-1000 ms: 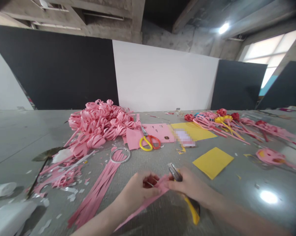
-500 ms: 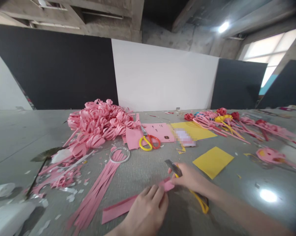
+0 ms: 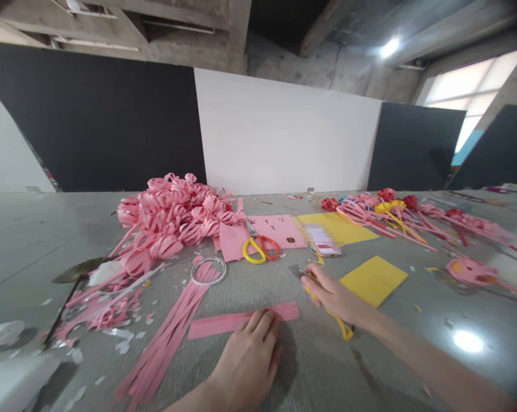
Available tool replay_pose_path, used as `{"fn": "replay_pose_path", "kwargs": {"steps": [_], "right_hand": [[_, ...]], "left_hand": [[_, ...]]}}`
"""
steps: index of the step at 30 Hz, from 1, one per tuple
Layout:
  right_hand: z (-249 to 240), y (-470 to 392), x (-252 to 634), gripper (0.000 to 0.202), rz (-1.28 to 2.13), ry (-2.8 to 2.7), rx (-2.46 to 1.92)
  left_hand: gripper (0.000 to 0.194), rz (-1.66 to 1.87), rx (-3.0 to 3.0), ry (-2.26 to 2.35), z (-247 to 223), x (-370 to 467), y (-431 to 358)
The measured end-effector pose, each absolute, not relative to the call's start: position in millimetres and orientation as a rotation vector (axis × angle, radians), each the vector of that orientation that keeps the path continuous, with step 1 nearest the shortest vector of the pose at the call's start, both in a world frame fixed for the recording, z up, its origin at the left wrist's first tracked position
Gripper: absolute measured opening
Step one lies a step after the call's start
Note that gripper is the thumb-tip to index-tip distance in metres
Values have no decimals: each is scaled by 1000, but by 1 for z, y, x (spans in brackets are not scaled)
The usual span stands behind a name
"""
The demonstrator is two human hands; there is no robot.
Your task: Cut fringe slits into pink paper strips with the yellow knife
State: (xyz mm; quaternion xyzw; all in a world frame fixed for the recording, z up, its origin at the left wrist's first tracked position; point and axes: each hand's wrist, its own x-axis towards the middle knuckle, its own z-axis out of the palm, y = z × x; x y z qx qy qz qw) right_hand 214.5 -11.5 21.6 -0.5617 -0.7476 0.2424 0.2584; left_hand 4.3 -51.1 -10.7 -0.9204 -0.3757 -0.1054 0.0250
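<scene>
My left hand (image 3: 252, 349) is closed at the lower edge of a pink paper strip (image 3: 215, 326), its curled fingertips pressing the strip against the grey floor. The strip's right end (image 3: 289, 311) lies beyond the fingers. To the right, my right hand (image 3: 331, 293) is wrapped around yellow-handled scissors (image 3: 346, 329), apart from the strip. Their dark blades (image 3: 296, 271) point forward and left; part of the handles is hidden in the hand. Left of the held strip lies a bundle of long pink strips (image 3: 168, 337), with a roll of clear tape (image 3: 209, 270) on its far end.
A heap of pink paper lanterns (image 3: 172, 212) stands at the back left. Scissors with yellow and red handles (image 3: 260, 250) lie ahead on pink sheets (image 3: 279, 232). A phone (image 3: 324, 240), yellow paper (image 3: 376, 280) and paper flowers (image 3: 387, 206) are to the right. Paper scraps litter the left.
The pink strip has moved forward and now lies straighter across. My right hand has let go of its right end and moved away to the right and forward, keeping the scissors.
</scene>
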Motion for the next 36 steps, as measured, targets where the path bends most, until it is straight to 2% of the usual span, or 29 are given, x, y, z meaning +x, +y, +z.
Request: {"fn": "replay_pose_path", "kwargs": {"steps": [9, 15, 29, 36], "right_hand": [[10, -3, 215, 9, -249, -2574, -1165], [-9, -2, 210, 14, -492, -2672, -1130], [-13, 1, 209, 25, -553, -2726, -1039], [-11, 3, 209, 28, -568, -2756, -992]], "left_hand": [[33, -424, -2833, -1146, -18, 4, -52], [32, -427, -2816, -1146, -20, 4, -51], [33, -512, -2811, -1103, -16, 5, -53], [34, -438, -2837, -1137, -17, 5, -52]]}}
